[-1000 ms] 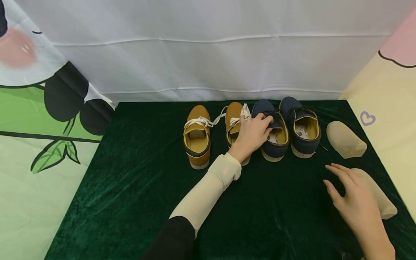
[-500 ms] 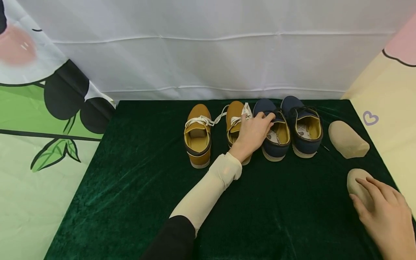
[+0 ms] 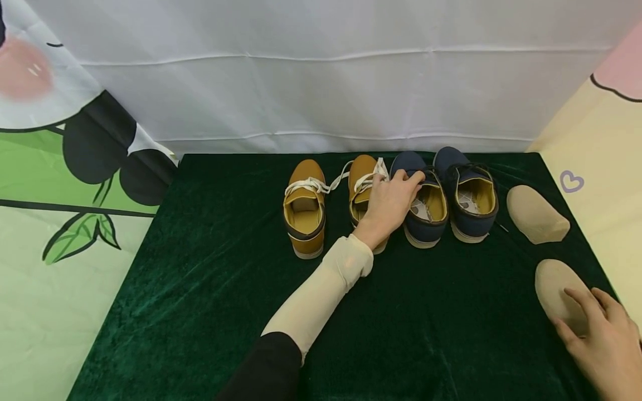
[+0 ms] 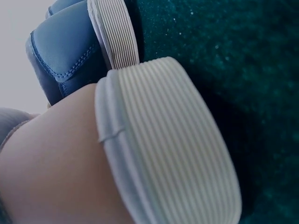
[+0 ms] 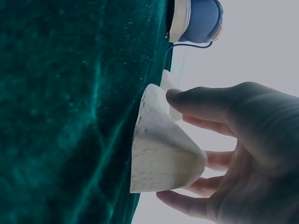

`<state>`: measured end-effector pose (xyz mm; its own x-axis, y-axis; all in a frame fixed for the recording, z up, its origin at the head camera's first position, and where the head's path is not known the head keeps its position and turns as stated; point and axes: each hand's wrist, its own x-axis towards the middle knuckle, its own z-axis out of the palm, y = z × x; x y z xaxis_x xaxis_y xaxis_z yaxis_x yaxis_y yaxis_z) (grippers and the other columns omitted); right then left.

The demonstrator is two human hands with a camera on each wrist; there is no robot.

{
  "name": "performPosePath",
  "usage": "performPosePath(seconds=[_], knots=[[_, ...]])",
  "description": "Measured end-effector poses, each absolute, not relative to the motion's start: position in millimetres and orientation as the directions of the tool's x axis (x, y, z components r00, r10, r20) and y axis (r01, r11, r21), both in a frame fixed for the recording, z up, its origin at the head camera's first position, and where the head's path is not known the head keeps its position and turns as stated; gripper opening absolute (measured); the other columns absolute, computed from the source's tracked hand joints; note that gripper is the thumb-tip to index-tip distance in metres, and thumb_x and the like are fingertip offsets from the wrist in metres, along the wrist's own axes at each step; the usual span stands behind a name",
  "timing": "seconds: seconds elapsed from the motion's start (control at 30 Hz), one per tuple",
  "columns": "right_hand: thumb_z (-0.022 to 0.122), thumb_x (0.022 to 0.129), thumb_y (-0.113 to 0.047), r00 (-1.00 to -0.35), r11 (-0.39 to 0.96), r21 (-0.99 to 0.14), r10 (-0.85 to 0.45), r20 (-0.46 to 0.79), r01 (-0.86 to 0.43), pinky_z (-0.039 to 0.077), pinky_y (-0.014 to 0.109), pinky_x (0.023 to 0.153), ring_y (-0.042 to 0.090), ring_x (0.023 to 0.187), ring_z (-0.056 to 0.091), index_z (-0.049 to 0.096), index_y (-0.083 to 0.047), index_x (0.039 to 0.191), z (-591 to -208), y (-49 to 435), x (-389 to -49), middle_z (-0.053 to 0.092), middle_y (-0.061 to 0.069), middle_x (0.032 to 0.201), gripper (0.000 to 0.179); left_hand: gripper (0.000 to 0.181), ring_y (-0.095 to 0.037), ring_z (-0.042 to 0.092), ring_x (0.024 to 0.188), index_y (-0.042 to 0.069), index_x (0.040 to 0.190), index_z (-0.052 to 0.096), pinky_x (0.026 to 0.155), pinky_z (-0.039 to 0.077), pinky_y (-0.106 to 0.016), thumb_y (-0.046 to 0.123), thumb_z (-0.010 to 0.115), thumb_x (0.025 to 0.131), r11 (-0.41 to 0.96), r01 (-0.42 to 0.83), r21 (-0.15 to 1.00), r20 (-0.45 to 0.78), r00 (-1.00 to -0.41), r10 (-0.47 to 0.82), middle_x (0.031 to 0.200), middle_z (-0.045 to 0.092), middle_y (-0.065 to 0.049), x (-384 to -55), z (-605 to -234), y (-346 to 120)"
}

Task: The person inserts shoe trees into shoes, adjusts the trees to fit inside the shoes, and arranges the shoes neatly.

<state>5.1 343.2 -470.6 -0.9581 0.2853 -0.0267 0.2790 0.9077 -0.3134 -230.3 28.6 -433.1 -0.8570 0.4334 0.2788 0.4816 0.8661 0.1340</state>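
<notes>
In the head view my left hand point(image 3: 388, 209) lies over the right-hand tan shoe point(image 3: 362, 172). Its fingertips rest at the tongue and laces of the left navy shoe point(image 3: 428, 223), and its thumb is by the tan shoe's white laces. Close up in the left wrist view are the tan shoe's heel and ribbed sole point(image 4: 173, 140), with the navy heel point(image 4: 65, 42) beyond; the left fingers are hidden there. At the right edge my right hand point(image 3: 609, 340) holds a beige toe-shaped shoe insert point(image 3: 554, 284), thumb on one side and fingers curled round the other.
Another tan shoe point(image 3: 304, 217) stands to the left, its white lace trailing to its pair. A second navy shoe point(image 3: 471, 209) stands beside the first. A second beige insert point(image 3: 536, 214) lies farther back on the green cloth point(image 3: 200, 312). White fabric point(image 3: 321, 100) rises behind.
My right hand has moved right and down from beside the near insert, and its fingers have come round it. The left hand and the shoes have stayed in place.
</notes>
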Motion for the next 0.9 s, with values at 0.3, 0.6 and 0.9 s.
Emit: performPosePath(seconds=[0.3,0.6,0.9], knots=[[0.064,0.097,0.002,-0.941,0.881,-0.334,0.330,-0.075,0.336,0.016,0.077,0.119,0.065,0.148,0.015,0.037,0.008,0.146,-477.6,351.8,8.0,0.014,0.045,0.158,0.056,0.029,-0.017,0.069,0.089,0.034,0.136,0.055,0.105,0.047,-0.049,0.041,0.037,0.114,0.876,0.461,0.138,0.244,-0.873,0.421,0.116,0.069,0.002,-229.5,-431.7,29.4],[0.063,0.100,-0.006,-0.942,0.870,-0.368,0.330,-0.058,0.328,0.011,0.073,0.123,0.061,0.152,0.013,0.041,0.008,0.147,-470.2,347.9,6.5,0.017,0.040,0.162,0.054,0.028,-0.019,0.068,0.100,0.036,0.138,0.057,0.099,0.049,-0.045,0.040,0.045,0.112,0.878,0.455,0.145,0.255,-0.875,0.412,0.117,0.068,0.002,-228.3,-432.4,29.3],[0.061,0.101,-0.012,-0.963,0.888,-0.426,0.243,0.114,0.174,0.031,0.070,0.104,0.057,0.131,0.031,0.048,0.006,0.147,-449.1,328.4,2.5,0.033,0.038,0.154,0.051,0.030,-0.022,0.063,0.109,0.038,0.139,0.056,0.099,0.050,-0.046,0.041,0.043,0.112,0.881,0.448,0.150,0.246,-0.880,0.406,0.121,0.068,0.002,-227.9,-431.6,28.1]])
